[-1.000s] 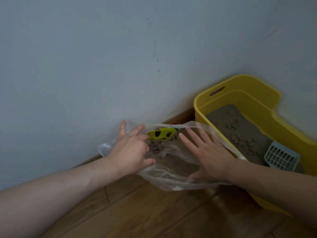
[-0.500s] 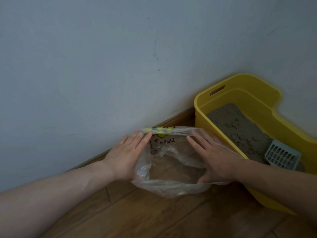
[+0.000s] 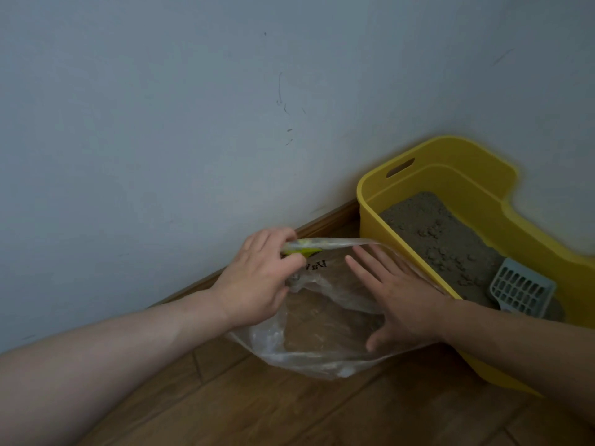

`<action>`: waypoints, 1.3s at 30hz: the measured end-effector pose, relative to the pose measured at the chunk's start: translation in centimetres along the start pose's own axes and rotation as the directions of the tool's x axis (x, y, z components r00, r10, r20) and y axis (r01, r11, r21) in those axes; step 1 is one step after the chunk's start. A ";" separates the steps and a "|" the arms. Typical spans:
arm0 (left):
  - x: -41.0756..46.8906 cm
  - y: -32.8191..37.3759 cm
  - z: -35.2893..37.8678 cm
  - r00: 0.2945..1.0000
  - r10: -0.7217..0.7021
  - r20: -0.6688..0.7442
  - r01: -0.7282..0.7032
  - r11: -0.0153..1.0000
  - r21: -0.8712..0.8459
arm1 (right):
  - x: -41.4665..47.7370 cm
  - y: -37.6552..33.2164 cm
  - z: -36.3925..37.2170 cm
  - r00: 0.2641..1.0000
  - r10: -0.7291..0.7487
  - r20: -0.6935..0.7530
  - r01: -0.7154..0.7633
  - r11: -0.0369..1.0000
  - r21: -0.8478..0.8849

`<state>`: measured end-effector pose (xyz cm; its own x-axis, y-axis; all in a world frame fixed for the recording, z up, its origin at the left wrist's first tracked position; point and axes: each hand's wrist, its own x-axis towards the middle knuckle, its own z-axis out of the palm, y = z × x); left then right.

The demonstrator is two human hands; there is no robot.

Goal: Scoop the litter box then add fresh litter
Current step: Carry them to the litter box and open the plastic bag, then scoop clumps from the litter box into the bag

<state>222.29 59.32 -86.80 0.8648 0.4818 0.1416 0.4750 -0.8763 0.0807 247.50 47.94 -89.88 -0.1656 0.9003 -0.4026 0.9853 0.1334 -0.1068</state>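
Observation:
A clear plastic bag with a yellow print lies open on the wooden floor beside the yellow litter box. My left hand pinches the bag's far rim near the yellow print. My right hand lies flat with straight fingers against the bag's right side, next to the box wall. Grey litter with small clumps fills the box. A pale grey slotted scoop rests in the box's near right corner.
A grey-white wall with a wooden skirting board runs behind the bag and the box. Wooden floorboards stretch toward me in front of the bag.
My left hand went from lying flat on the bag's left side to gripping its far rim. The bag's mouth is spread wider. My right hand stays flat on the right side.

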 end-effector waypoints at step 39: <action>9.3 2.5 1.3 0.941 -0.128 0.314 0.305 0.723 -0.620 | -7.3 5.7 -3.3 0.895 0.332 -0.299 -0.128 0.832 0.540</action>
<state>231.71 61.57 -86.55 0.8038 0.5649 -0.1868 0.5065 -0.4850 0.7129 254.46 43.48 -84.49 0.1915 0.9736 -0.1243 0.8180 -0.2283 -0.5280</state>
